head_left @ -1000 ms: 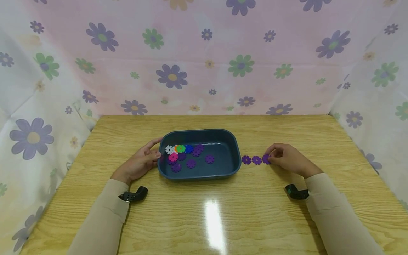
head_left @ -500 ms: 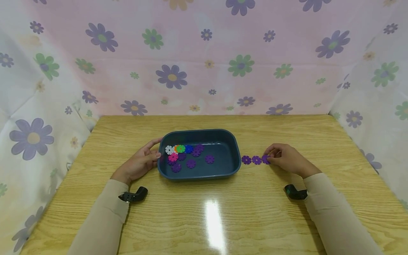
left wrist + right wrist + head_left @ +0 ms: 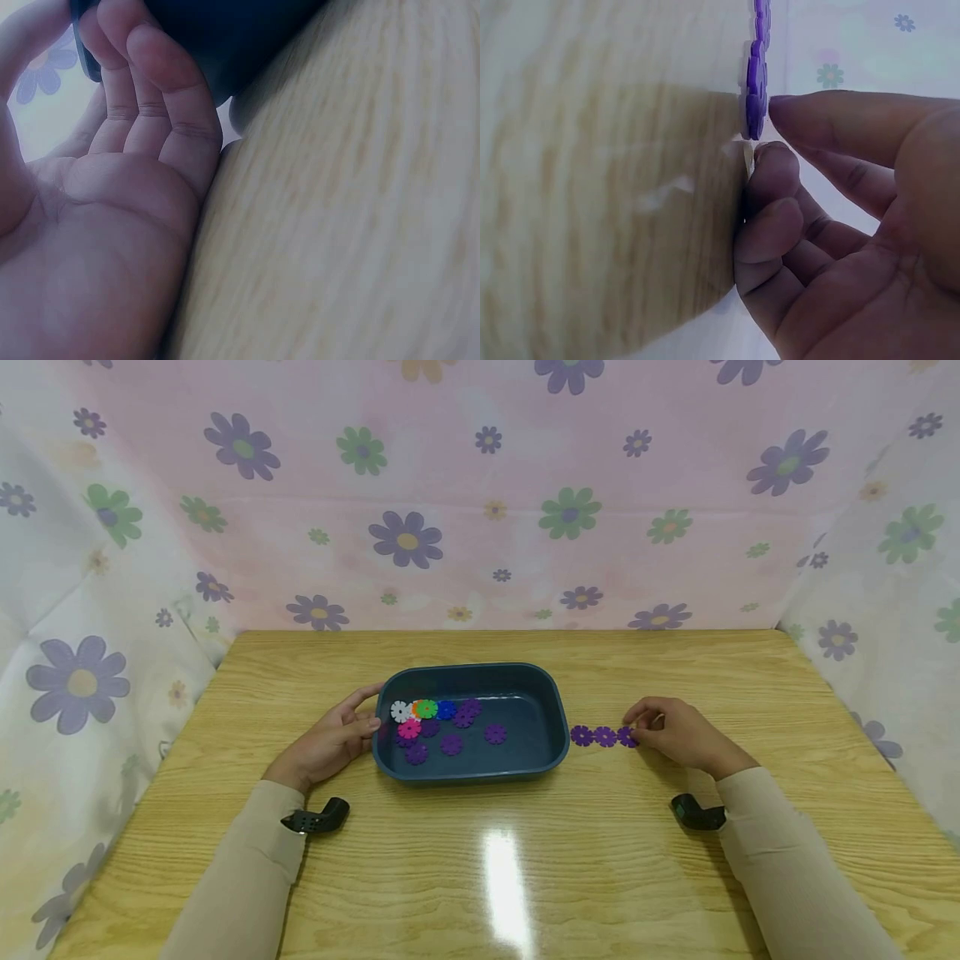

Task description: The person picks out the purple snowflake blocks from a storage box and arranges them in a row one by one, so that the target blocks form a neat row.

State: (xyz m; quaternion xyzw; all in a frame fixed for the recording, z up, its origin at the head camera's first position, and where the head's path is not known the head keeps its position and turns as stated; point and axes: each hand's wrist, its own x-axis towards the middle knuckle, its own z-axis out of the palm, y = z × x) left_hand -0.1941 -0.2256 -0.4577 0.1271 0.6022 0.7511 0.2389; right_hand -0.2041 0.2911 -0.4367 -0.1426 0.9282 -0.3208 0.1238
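In the head view, my left hand (image 3: pixel 330 743) holds the left wall of a dark blue plastic tray (image 3: pixel 517 768), thumb over the rim. Its fingers (image 3: pixel 169 64) lie bent against the tray's outside in the left wrist view. Three purple notched flower discs lie flat in a row right of the tray: one disc (image 3: pixel 581 736) beside its wall, another disc (image 3: pixel 605 737), and an end disc (image 3: pixel 626 737). My right hand (image 3: pixel 678 737) is at that end disc, partly covering it. The right wrist view shows a fingertip (image 3: pixel 784 112) close over a purple disc (image 3: pixel 756 86); contact is unclear.
Several more purple discs (image 3: pixel 495 734) are scattered in the tray. White (image 3: pixel 400 711), pink (image 3: pixel 408 728), green (image 3: pixel 427 709) and blue (image 3: pixel 446 710) discs cluster at its left. The wooden table (image 3: pixel 420 860) meets a flowered cloth backdrop (image 3: pixel 480 543).
The view has shifted very slightly. My right fingers have spread a little at the end disc, and more of it shows. The left hand and tray hold still.
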